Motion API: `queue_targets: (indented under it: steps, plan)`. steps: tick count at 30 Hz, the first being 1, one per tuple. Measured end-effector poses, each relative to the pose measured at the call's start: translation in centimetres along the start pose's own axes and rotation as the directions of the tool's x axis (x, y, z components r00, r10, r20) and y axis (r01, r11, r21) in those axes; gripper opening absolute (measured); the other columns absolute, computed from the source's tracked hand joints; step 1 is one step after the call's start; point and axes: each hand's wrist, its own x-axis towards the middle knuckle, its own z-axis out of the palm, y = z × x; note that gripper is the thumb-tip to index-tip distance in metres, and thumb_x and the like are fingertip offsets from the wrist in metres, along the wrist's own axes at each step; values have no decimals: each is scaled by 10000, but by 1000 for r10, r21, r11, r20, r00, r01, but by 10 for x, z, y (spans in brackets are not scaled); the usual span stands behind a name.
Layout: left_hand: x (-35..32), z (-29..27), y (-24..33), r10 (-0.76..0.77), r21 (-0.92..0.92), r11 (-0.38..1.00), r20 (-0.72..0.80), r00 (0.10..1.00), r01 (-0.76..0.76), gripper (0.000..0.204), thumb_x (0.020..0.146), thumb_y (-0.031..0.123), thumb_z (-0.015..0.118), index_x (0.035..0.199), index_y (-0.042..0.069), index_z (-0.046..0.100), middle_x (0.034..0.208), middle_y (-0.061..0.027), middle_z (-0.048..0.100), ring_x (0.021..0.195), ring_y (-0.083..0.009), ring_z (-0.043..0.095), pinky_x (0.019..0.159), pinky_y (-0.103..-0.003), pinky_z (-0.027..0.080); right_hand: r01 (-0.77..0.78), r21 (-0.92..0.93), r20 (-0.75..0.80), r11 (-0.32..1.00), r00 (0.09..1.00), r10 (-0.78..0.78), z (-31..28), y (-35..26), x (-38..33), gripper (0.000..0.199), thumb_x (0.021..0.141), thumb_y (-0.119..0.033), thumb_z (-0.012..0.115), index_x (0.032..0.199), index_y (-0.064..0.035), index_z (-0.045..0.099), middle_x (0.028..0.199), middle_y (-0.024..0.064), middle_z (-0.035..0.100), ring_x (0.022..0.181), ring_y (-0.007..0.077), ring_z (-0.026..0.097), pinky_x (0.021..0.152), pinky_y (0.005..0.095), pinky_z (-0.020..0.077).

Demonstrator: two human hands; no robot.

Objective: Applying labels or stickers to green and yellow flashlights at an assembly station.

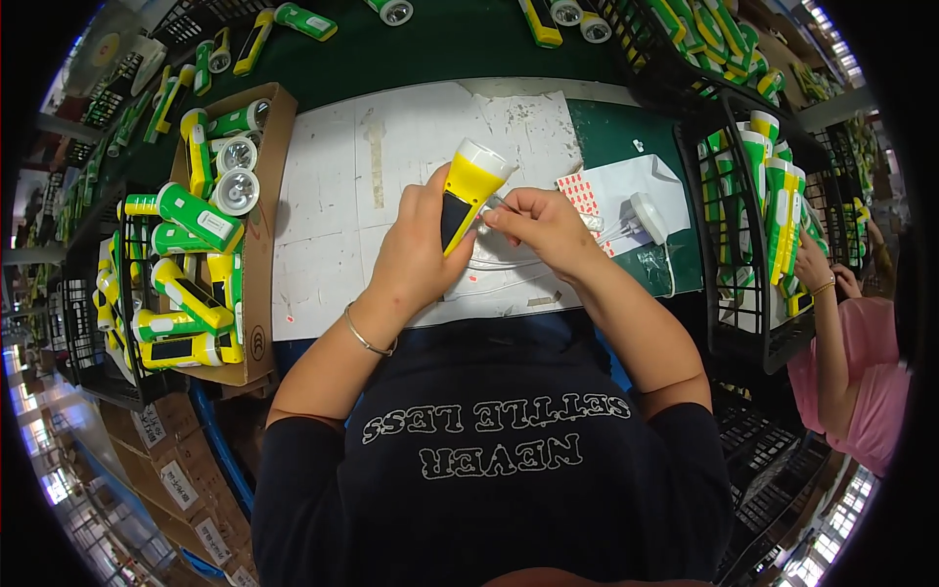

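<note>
My left hand [413, 245] is wrapped round a yellow flashlight [473, 182] with a white head and a dark panel on its body. The flashlight tilts, its head up and to the right. At its side, just below the head, my right hand [556, 227] pinches the small plug end of a cable [496, 202]. Whether that plug sits inside the flashlight or only touches it, I cannot tell. A white cable [504, 262] lies in loops under my right hand, and a white charger [647, 217] rests to the right.
A red-and-white sticker sheet [579, 201] lies beyond my right hand on the white board [337, 176]. To the left, a cardboard box [264, 196] holds several green and yellow flashlights. Black crates [736, 323] of flashlights stand right, where another person's hand [814, 264] reaches in.
</note>
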Motion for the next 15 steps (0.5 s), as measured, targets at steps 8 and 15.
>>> queue_targets:
  steps: [8, 15]
  plan:
    - [11, 6, -22, 78, 65, 996, -201, 977, -67, 675, 754, 161, 680, 1310, -3, 334, 1107, -206, 487, 926, -335, 551, 811, -358, 466, 126, -310, -27, 942, 990, -142, -4, 1, -12, 181, 829, -192, 644, 787, -21, 606, 636, -18, 562, 585, 38, 482, 528, 207, 378]
    - [19, -1, 28, -123, -946, 273, 145, 982, 174, 476, 903, 129, 527, 1320, 52, 312, 1160, -117, 493, 1179, -251, 464, 895, -343, 460, 257, -401, 47, 879, 964, -260, 13, -9, -25, 528, 718, -424, 711, 1034, -29, 560, 907, 142, 620, 797, 288, 608, 700, 317, 479]
